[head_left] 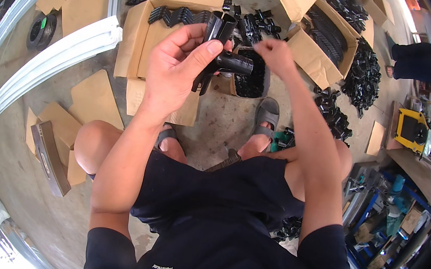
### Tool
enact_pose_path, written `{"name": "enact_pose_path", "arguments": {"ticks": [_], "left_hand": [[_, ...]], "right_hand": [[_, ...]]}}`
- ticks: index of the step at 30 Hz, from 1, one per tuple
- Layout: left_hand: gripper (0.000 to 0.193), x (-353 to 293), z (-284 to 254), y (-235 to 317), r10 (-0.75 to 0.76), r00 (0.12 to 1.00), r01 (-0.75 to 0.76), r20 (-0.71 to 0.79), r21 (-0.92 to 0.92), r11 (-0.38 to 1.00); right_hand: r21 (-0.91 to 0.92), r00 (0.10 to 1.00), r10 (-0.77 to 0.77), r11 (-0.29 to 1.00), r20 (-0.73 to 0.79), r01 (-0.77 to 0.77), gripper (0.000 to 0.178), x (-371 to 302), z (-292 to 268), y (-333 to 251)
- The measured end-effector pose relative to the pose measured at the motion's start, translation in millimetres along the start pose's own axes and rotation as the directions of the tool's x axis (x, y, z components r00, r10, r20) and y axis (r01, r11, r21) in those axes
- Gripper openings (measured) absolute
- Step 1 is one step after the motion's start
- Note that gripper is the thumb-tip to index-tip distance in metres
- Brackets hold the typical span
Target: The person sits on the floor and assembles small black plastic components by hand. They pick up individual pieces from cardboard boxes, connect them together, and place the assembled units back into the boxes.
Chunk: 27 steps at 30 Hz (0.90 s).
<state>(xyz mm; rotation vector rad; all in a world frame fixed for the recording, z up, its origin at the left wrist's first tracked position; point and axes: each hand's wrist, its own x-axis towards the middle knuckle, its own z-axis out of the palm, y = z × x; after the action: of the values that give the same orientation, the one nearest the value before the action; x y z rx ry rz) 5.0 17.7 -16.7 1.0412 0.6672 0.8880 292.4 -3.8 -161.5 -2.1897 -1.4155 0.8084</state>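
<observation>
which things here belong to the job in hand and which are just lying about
Likely part of the job:
black branched fitting, held in the left grip
small black pieces, near the right grip; can't tell if it holds anything
piled black parts

Apparently just lying about:
white rails
black coil
yellow-and-black item
flat cardboard

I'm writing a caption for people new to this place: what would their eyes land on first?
Probably the glossy black branched fitting held up in the left hand at top centre, with the right hand raised just to its right. After that, the long white strips at upper left and the heap of black parts at upper right would likely stand out.
</observation>
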Motion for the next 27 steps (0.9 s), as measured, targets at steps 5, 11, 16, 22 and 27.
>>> {"name": "enact_pose_path", "arguments": {"ticks": [5, 11, 16, 22, 27], "left_hand": [[0.030, -0.5, -9.6, 17.9, 0.041, 0.997, -0.044, -0.062, -0.042, 0.998], [0.029, -0.8, -14.1, 11.3, 0.021, 0.992, -0.008, -0.127, 0.100, 0.995], [0.033, 1.8, -14.7, 4.8, 0.089, 0.988, -0.012, -0.127, 0.509, 0.861], [0.036, 11.2, -13.6, -13.5, 0.399, 0.900, -0.317, 0.178, 0.894, 0.316], [0.035, 8.2, -9.1, -11.6, 0.425, 0.878, -0.336, 0.220, 0.916, 0.220]], "right_hand": [[-0.333, 0.999, 0.019, 0.943, 0.033, -0.006, 0.018, -0.3, 96.4, 56.9], [-0.412, 0.996, -0.080, 0.906, 0.047, 0.093, 0.015, 3.7, 163.5, 101.1], [-0.539, 0.995, -0.014, 0.839, 0.103, 0.067, 0.017, 11.7, 167.1, 89.0], [-0.114, 0.942, -0.264, 0.963, -0.207, 0.245, 0.018, 24.5, 88.0, 54.1], [0.463, 0.984, -0.061, 0.876, -0.169, 0.134, 0.017, -16.3, -36.2, -74.1]]}}
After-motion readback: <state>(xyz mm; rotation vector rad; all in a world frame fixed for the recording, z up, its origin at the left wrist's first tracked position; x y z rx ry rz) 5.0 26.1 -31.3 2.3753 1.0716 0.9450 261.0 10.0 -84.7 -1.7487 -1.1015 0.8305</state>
